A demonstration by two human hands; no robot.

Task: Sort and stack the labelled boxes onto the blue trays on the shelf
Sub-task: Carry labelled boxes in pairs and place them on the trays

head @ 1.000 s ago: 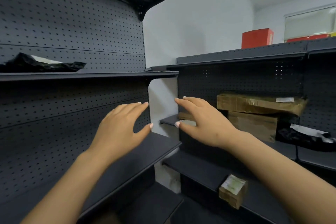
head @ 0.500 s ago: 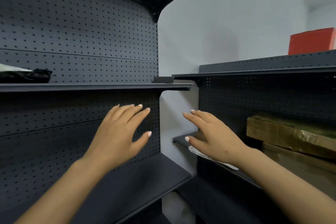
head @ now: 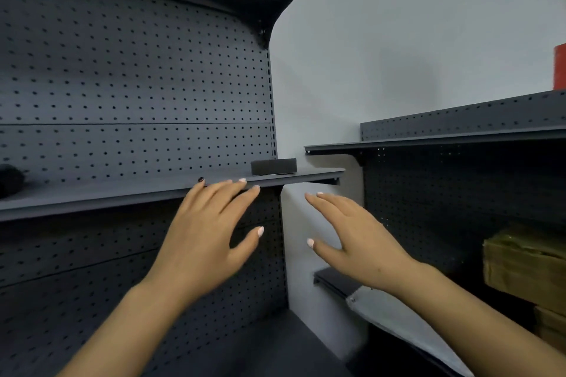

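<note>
Head view: dark pegboard shelving (head: pixel 131 95) meets a grey wall (head: pixel 398 55). Small black box (head: pixel 273 166) lies flat at the shelf's (head: pixel 122 193) right end, long axis along its edge. My left hand (head: pixel 205 242) and right hand (head: pixel 358 242) hover below, fingers spread, holding nothing.

Dark grey shelving (head: pixel 122 196) with a dotted pegboard back (head: pixel 131 86). A small black box (head: pixel 273 166) sits on it. Pale grey wall (head: pixel 398 55), brown taped parcels (head: pixel 525 266), a red box (head: pixel 560 66), white-painted nails (head: pixel 260 231).
</note>
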